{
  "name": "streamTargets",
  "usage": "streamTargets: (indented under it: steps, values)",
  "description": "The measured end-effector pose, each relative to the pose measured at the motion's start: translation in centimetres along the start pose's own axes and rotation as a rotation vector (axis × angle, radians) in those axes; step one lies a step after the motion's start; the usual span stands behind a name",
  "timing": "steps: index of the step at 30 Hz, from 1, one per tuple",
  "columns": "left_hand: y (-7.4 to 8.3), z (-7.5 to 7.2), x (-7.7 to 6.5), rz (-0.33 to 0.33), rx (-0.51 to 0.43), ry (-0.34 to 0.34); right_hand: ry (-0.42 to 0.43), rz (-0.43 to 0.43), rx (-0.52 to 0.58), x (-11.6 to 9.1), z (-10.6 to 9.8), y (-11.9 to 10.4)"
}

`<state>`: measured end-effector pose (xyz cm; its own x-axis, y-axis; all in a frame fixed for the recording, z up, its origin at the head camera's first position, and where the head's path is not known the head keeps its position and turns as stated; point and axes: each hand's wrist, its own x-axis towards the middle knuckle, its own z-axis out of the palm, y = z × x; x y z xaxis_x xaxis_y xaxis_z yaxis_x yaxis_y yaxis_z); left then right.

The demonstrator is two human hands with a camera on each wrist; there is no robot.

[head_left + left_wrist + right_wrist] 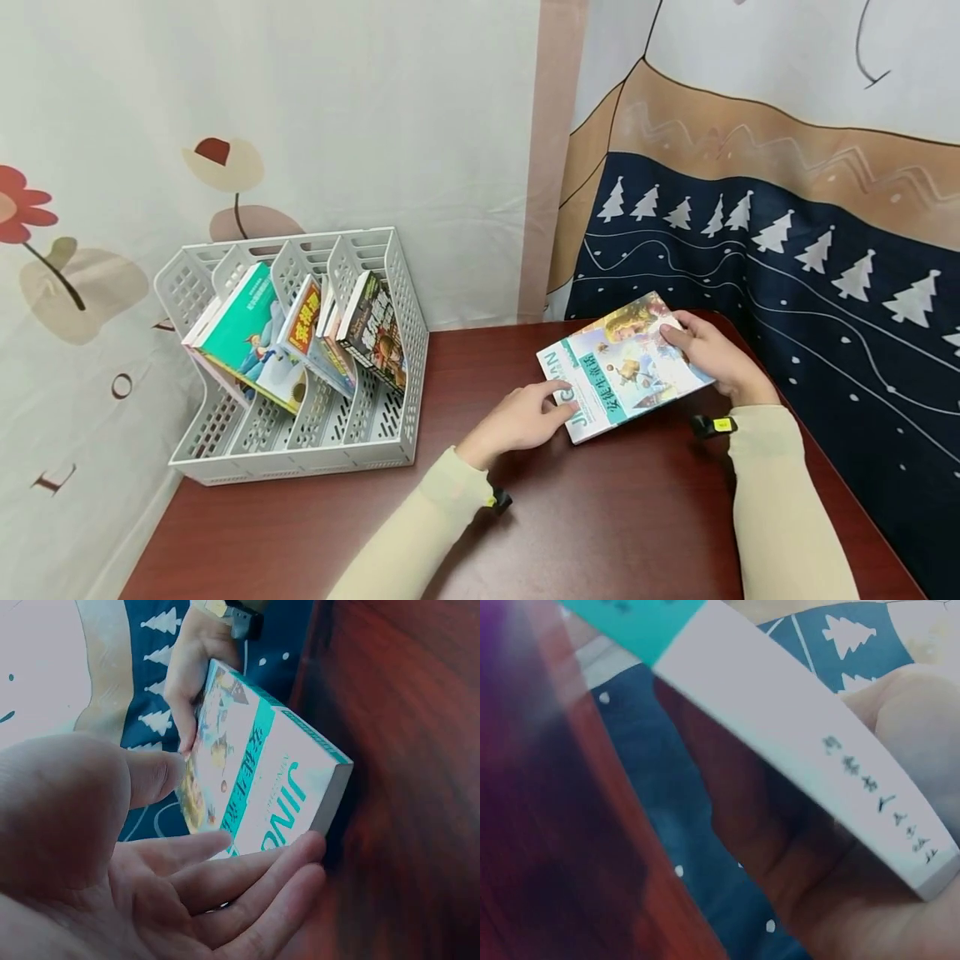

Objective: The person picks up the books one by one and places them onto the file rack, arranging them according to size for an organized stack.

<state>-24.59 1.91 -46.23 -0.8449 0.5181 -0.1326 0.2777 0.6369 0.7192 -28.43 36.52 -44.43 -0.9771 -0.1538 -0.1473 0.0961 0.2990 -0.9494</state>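
Note:
A paperback book with a colourful picture cover and a teal band is held tilted above the table on the right. My right hand grips its far right end, the thumb on the cover and the fingers underneath. In the right wrist view the white and teal spine of the book lies across that hand. At the opposite end is my left hand, its fingertips at the edge of the cover. The left wrist view shows its fingers extended and the thumb apart from them.
On the left of the dark red table stands a white slotted file rack with several compartments. Leaning in it are a teal picture book, a yellow-and-red book and a dark-covered book. Printed curtains hang behind.

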Motion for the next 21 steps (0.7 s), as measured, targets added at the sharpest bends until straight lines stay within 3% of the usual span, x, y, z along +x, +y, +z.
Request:
streamTargets:
  steps: [4,9,14,21]
  values:
    - [-0.4,-1.2,0.0,-0.035,-0.018,0.108,0.039,-0.02,0.083,-0.1,0.5,-0.7]
    - [-1.2,-3.0,0.1,-0.099,-0.13,0.236,0.085,-0.051,0.262,0.0,1.8,-1.9]
    - [-1.7,-4.2,0.3,-0.089,-0.323,0.243,0.103,-0.078,0.4,0.3,3.8,-3.5]
    - [-1.5,-5.2,0.0,-0.07,-0.569,0.303,0.103,-0.11,0.407,0.7,6.8,-4.8]
